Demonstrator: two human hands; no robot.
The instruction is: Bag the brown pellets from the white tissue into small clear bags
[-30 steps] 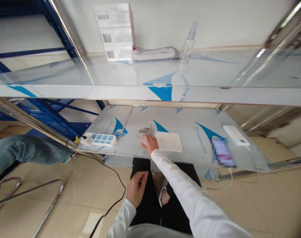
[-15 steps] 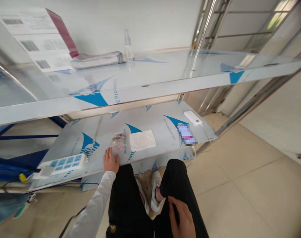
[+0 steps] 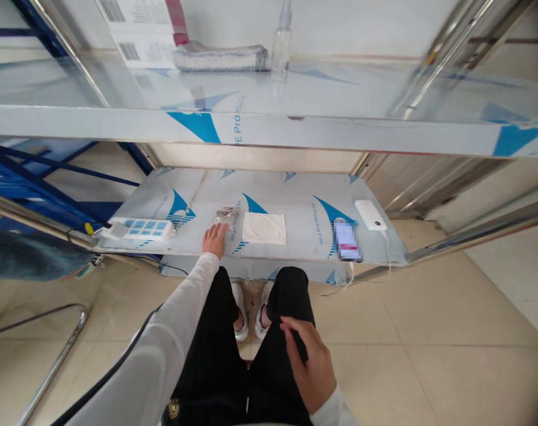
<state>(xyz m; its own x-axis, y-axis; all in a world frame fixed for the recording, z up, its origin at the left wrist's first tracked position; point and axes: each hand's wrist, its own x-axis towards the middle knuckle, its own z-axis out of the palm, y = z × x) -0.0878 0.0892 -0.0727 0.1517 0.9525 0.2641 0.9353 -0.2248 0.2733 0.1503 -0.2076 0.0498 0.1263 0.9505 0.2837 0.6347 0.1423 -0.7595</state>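
Observation:
My left hand (image 3: 214,238) reaches to the lower shelf, fingers stretched out, its tips at the near edge of a clear plastic bag (image 3: 227,214) with small brown pieces inside. The fingers lie on or against the bag; I cannot see them closed around it. Just right of the bag lies a flat white cloth or folded tissue (image 3: 264,228). My right hand (image 3: 312,362) is over my right thigh, loosely curved, with a gap between thumb and fingers and nothing visible in it.
A power strip (image 3: 138,229) is at the shelf's left end. To the right are a phone (image 3: 346,239) and a white power bank (image 3: 370,215) with cables. The upper shelf (image 3: 340,131) overhangs, carrying a spray bottle (image 3: 282,44), a folded grey cloth (image 3: 222,58) and labelled boxes (image 3: 147,44).
My view has turned and levelled, so the shelves now look straighter. The left hand stays by the plastic bag. My right hand remains over the thigh, still curved.

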